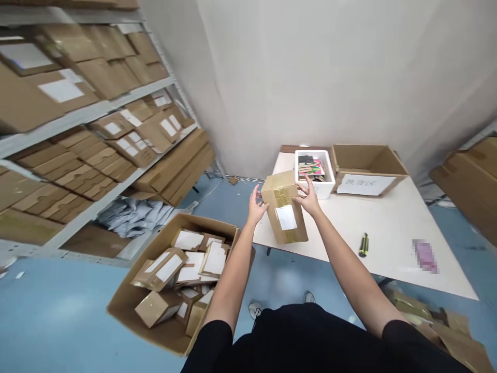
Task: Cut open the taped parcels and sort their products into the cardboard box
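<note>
Closest to me, an open cardboard carton (124, 305) sits on the blue floor just left of my shoes (255, 311), filled with small taped parcels (155, 308) bearing white labels. Ahead, my left hand (256, 206) and right hand (309, 201) are spread open on either side of a taped cardboard box (285, 217), not clamped on it as far as I can see (my right fingertips (305, 186) may be brushing its upper corner; hard to judge from here). The box stands near the front edge of a white table (392, 248), with a yellow-and-black utility knife (364, 244) off to the right. Further back on the table: a white tray (328, 173) of colourful items, and an open carton (368, 160) with a paper label. Off to the left, metal shelves (93, 101) hold more cartons.
</note>
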`<act>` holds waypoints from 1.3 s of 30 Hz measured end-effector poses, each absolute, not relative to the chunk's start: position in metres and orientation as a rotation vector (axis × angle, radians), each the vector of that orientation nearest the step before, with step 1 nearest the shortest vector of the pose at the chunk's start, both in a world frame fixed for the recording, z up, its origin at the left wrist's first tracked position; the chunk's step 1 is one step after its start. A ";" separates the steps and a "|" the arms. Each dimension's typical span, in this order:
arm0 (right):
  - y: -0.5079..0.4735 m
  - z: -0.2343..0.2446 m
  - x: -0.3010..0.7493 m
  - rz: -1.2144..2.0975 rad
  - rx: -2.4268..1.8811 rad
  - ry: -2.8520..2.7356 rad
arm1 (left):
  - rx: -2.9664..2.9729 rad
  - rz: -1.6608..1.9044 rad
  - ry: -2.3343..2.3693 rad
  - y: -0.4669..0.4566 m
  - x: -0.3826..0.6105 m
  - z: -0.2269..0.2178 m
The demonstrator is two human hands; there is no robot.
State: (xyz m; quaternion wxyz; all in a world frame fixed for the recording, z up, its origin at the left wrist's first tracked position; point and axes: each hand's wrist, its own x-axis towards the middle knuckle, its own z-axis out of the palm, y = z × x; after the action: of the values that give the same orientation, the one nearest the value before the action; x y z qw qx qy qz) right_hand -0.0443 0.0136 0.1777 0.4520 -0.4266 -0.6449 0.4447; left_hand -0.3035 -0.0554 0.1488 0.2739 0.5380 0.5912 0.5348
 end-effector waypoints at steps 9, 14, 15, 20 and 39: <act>0.012 0.112 0.123 1.156 -1.284 -1.417 | 1.358 1.169 1.462 -0.016 -0.146 0.081; 0.013 0.100 0.150 1.105 -1.366 -1.486 | 1.362 1.099 1.375 -0.009 -0.130 0.076; 0.013 0.098 0.151 1.139 -1.366 -1.488 | 1.371 1.078 1.380 -0.008 -0.131 0.076; 0.011 0.092 0.145 1.283 -1.357 -1.408 | 1.378 1.023 1.310 0.000 -0.142 0.075; 0.042 0.094 0.135 1.330 -1.279 -1.374 | 1.176 1.180 1.212 0.000 -0.154 0.066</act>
State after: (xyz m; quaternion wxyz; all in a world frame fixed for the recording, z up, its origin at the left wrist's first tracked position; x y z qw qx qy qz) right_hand 0.1350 0.0422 0.0936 0.4082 -0.5075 -0.5451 0.5279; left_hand -0.1544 0.0000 0.0662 0.5147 0.4893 0.5045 0.4911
